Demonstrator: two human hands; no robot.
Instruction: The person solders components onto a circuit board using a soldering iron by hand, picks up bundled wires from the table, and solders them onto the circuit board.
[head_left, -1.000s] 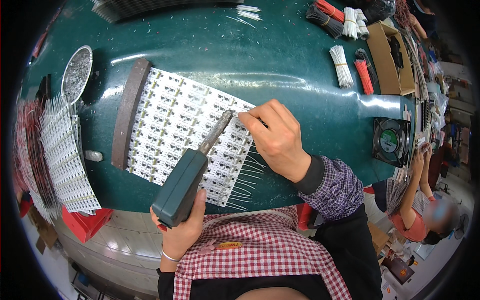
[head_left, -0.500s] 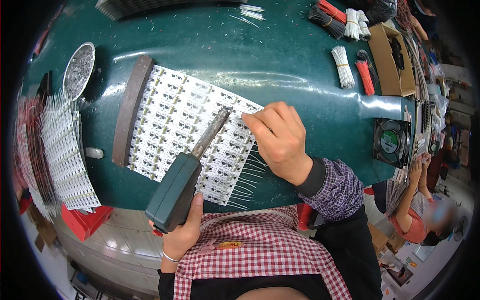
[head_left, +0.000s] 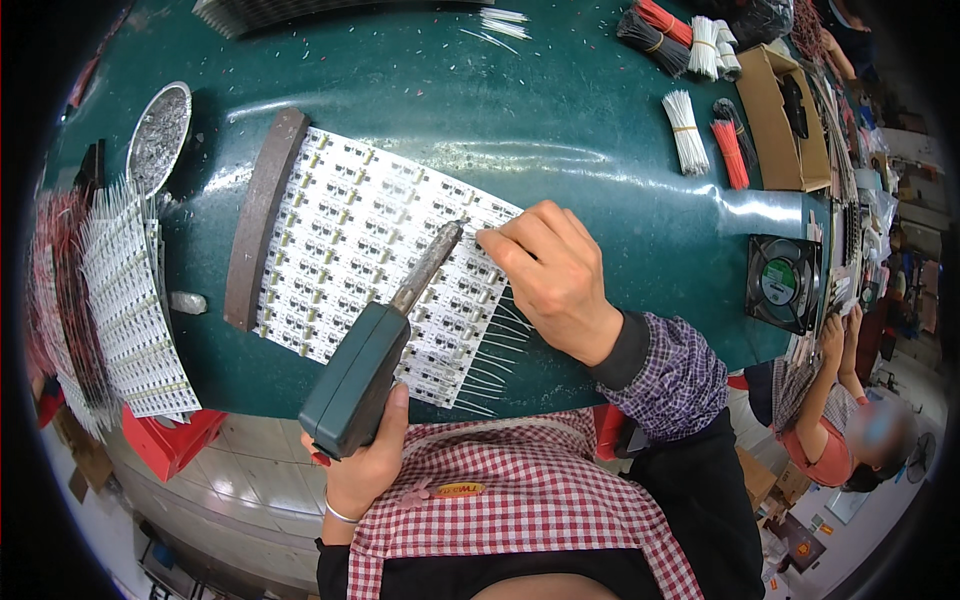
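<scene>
My left hand (head_left: 368, 465) grips a dark green soldering gun (head_left: 355, 375). Its metal tip points up and right, onto the upper right part of a white circuit board panel (head_left: 345, 240) covered in rows of small components. Beside the tip, my right hand (head_left: 555, 275) is closed in a pinch on a thin white wire (head_left: 473, 232), mostly hidden by the fingers. Below that hand, several white wires (head_left: 490, 375) stick out from the panel's right edge. A brown bar (head_left: 262, 225) lies along the panel's left edge.
At left are an oval dish of grey scraps (head_left: 160, 138) and stacked wired panels (head_left: 130, 310). Wire bundles (head_left: 685, 135), a cardboard box (head_left: 785, 120) and a black fan (head_left: 783, 284) line the right side. Another person (head_left: 830, 400) works at far right.
My right hand has shifted slightly left and up. The soldering gun's body has moved a little to the right, its tip staying at nearly the same spot on the panel.
</scene>
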